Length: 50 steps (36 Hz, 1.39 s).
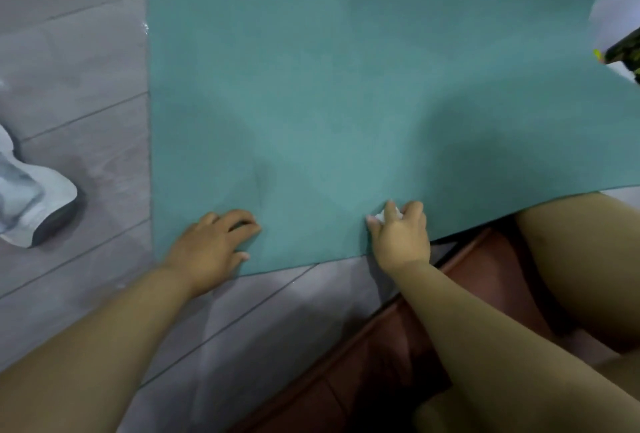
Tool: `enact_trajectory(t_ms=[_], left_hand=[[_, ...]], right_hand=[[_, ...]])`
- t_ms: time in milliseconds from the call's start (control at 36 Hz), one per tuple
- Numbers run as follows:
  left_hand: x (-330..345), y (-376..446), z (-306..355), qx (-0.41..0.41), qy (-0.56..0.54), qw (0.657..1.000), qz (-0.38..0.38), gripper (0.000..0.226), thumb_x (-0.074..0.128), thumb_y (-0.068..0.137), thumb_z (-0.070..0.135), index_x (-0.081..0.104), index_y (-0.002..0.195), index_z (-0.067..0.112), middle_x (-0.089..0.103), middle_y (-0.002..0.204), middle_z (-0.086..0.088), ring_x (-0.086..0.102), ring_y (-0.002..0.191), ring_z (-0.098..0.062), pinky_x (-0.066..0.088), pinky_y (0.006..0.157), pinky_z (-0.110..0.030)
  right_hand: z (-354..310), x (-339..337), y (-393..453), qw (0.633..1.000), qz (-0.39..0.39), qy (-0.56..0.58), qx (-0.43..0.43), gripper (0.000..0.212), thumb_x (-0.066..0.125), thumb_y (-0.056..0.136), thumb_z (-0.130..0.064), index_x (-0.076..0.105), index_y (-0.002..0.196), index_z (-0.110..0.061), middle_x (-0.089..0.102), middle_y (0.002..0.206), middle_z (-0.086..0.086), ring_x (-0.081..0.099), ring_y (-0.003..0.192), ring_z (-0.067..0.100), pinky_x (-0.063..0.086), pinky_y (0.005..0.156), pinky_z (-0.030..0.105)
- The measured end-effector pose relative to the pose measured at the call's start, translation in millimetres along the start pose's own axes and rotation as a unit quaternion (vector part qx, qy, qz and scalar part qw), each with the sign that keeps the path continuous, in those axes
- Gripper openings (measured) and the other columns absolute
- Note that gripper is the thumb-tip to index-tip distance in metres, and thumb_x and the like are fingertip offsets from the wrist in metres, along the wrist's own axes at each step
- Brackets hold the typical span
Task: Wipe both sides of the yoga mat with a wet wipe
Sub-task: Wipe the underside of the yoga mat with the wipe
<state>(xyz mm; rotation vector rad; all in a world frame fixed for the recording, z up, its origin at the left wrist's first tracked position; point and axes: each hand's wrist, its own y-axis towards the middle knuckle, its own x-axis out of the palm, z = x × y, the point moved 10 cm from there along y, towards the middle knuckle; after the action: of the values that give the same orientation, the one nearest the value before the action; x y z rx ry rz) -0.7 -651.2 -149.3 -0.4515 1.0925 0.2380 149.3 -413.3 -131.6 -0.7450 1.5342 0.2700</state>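
A teal yoga mat lies flat on the grey floor and fills most of the view. Its near edge runs across the lower middle. My left hand rests on the mat's near left corner, fingers bent, pressing the mat down. My right hand sits on the near edge of the mat and grips a small bunched white wet wipe, which peeks out between its fingers against the mat.
A white and grey wipes pack lies on the grey tiled floor left of the mat. A white object with black and yellow print sits at the top right. My bare leg lies at the right, partly under the mat's edge.
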Motion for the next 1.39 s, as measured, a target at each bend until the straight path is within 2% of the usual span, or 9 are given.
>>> enact_trajectory(t_ms=[333, 444, 583, 778, 833, 972, 1111, 1194, 1389], left_hand=[[-2, -11, -13, -0.082, 0.023, 0.996, 0.004, 0.062, 0.089, 0.059, 0.031, 0.067, 0.116, 0.022, 0.058, 0.121, -0.012, 0.054, 0.086, -0.043, 0.053, 0.076, -0.053], [-8, -25, -37, -0.178, 0.020, 0.984, 0.017, 0.067, 0.072, 0.075, 0.050, 0.049, 0.136, 0.035, 0.038, 0.145, -0.007, 0.038, 0.116, -0.042, 0.033, 0.100, -0.051], [-11, -27, -40, -0.173, 0.023, 0.985, 0.006, 0.064, 0.067, 0.079, 0.048, 0.044, 0.138, 0.038, 0.032, 0.148, -0.007, 0.032, 0.122, -0.040, 0.030, 0.105, -0.052], [-11, -27, -41, -0.185, 0.028, 0.982, 0.003, 0.057, 0.064, 0.083, 0.045, 0.046, 0.137, 0.038, 0.031, 0.148, -0.010, 0.030, 0.122, -0.040, 0.031, 0.105, -0.052], [-12, -28, -44, -0.179, 0.033, 0.983, 0.019, 0.054, 0.071, 0.080, 0.035, 0.056, 0.131, 0.030, 0.040, 0.142, -0.016, 0.037, 0.115, -0.045, 0.037, 0.099, -0.056], [-19, -35, -54, -0.159, 0.050, 0.985, 0.055, 0.050, 0.079, 0.074, 0.017, 0.064, 0.121, 0.012, 0.050, 0.126, -0.026, 0.048, 0.101, -0.050, 0.047, 0.086, -0.059], [-20, -45, -73, -0.166, 0.048, 0.984, 0.039, 0.052, 0.082, 0.068, 0.007, 0.065, 0.115, 0.000, 0.055, 0.118, -0.028, 0.053, 0.091, -0.052, 0.050, 0.077, -0.060], [-22, -48, -80, -0.156, 0.054, 0.986, 0.029, 0.051, 0.083, 0.065, 0.002, 0.064, 0.112, -0.005, 0.058, 0.112, -0.026, 0.056, 0.083, -0.050, 0.052, 0.071, -0.059], [-23, -57, -92, -0.190, 0.037, 0.981, -0.006, 0.050, 0.062, 0.089, 0.015, 0.048, 0.136, 0.004, 0.039, 0.145, -0.017, 0.039, 0.121, -0.043, 0.037, 0.098, -0.050]], right_hand=[[3, -3, -5, 0.982, 0.017, 0.154, 0.104, 0.024, 0.050, 0.091, -0.012, 0.057, 0.111, 0.000, 0.048, 0.118, 0.017, 0.049, 0.106, 0.031, 0.036, 0.080, 0.028], [-88, 28, -45, 0.985, -0.029, 0.147, -0.089, 0.025, 0.049, 0.092, -0.014, 0.054, 0.116, -0.010, 0.047, 0.120, 0.008, 0.050, 0.105, 0.023, 0.037, 0.078, 0.021], [-126, 42, -70, 0.946, -0.111, 0.084, -0.291, 0.022, 0.056, 0.084, -0.004, 0.061, 0.105, -0.003, 0.051, 0.111, 0.021, 0.058, 0.080, 0.040, 0.047, 0.067, 0.042], [38, -14, 12, 0.996, 0.049, 0.008, 0.078, 0.026, 0.053, 0.091, -0.012, 0.049, 0.111, 0.003, 0.038, 0.125, 0.021, 0.055, 0.100, 0.041, 0.042, 0.087, 0.039], [25, -4, 5, 0.995, 0.039, 0.022, 0.090, 0.024, 0.049, 0.089, -0.006, 0.049, 0.111, 0.004, 0.037, 0.125, 0.020, 0.055, 0.099, 0.040, 0.042, 0.085, 0.038], [-104, 28, -48, 0.990, 0.084, 0.079, -0.087, 0.034, 0.040, 0.074, 0.007, 0.063, 0.096, -0.006, 0.056, 0.100, 0.011, 0.046, 0.083, 0.016, 0.038, 0.073, 0.021], [-201, 65, -105, 0.922, -0.084, 0.061, -0.372, 0.017, 0.049, 0.091, -0.009, 0.057, 0.105, -0.003, 0.047, 0.107, 0.020, 0.055, 0.077, 0.038, 0.038, 0.058, 0.037], [-161, 53, -72, 0.943, -0.033, 0.080, -0.320, 0.012, 0.054, 0.078, -0.007, 0.062, 0.087, -0.005, 0.054, 0.086, 0.018, 0.056, 0.057, 0.033, 0.040, 0.045, 0.029], [4, 0, -3, 0.990, 0.106, 0.066, 0.068, 0.021, 0.050, 0.090, -0.005, 0.055, 0.108, 0.004, 0.042, 0.122, 0.021, 0.055, 0.098, 0.039, 0.042, 0.091, 0.037]])
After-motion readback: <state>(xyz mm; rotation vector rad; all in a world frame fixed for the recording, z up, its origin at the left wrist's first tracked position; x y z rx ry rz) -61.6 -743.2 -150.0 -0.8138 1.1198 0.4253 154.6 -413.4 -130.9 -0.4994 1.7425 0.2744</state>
